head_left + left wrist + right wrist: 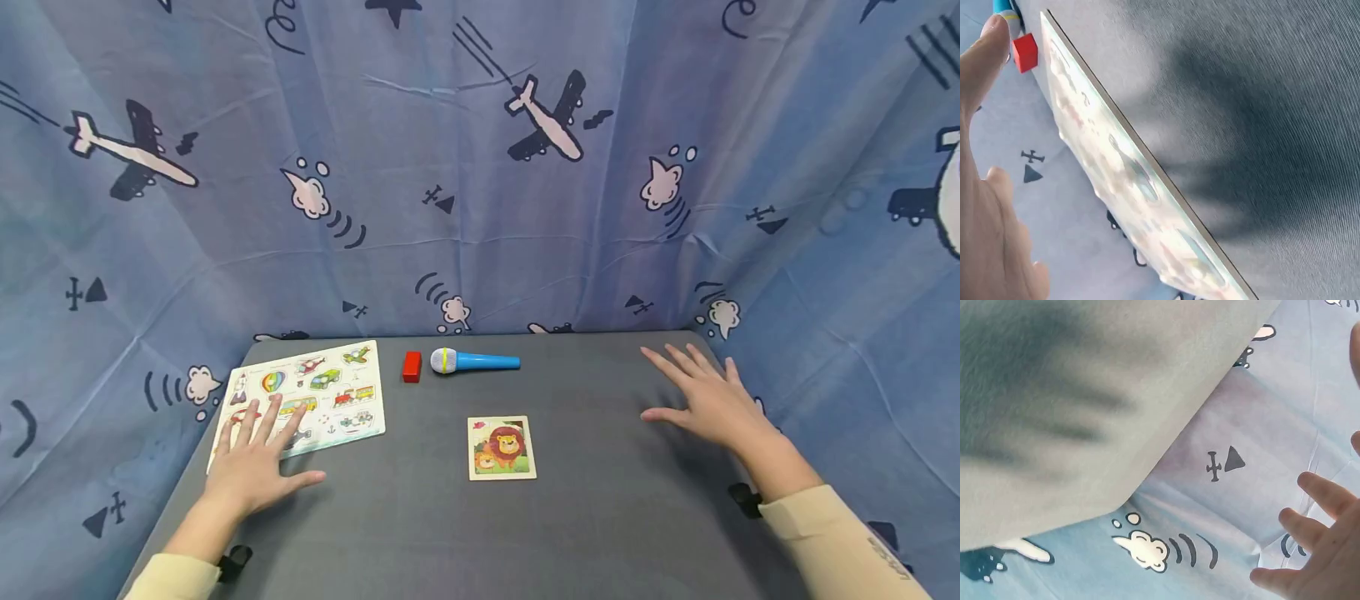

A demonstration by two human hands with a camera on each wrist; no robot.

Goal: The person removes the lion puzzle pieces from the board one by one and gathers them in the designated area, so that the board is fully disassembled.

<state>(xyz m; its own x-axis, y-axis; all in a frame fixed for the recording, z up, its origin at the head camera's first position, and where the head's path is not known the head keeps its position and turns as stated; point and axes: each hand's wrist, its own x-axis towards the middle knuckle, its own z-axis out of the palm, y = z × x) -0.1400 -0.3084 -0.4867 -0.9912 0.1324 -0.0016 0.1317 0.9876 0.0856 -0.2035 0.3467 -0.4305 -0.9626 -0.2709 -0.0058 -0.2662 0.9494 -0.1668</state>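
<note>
"What could go wrong from here?"

"Take the middle of my grey table (585,508) as the clock's centre. The vehicle board (324,410) at 10 o'clock worries me most: it lies so near the 9 o'clock edge that a careless push could tip it off."

"And your 2 hands?"

"Well apart, fingers spread, gripping nothing. My left hand (247,475) appears above the board's 7 o'clock side; if it dropped, a finger could catch the edge and skid the board. My right hand (712,404) is over the table at 2 o'clock."

"The smaller things?"

"The lion puzzle (502,448) lies flat near the middle; tilted, it could spill any loose pieces. The blue microphone (487,362) at 12 o'clock looks round-handled, so a knock could roll it off the far edge. The red block (412,367), just at its 9 o'clock, could be swept along."

"Any containers?"

"Picture holders at most: the board carries vehicle pictures (354,396), and the puzzle's pale frame (472,454) surrounds 2 lions (507,450)."
</note>
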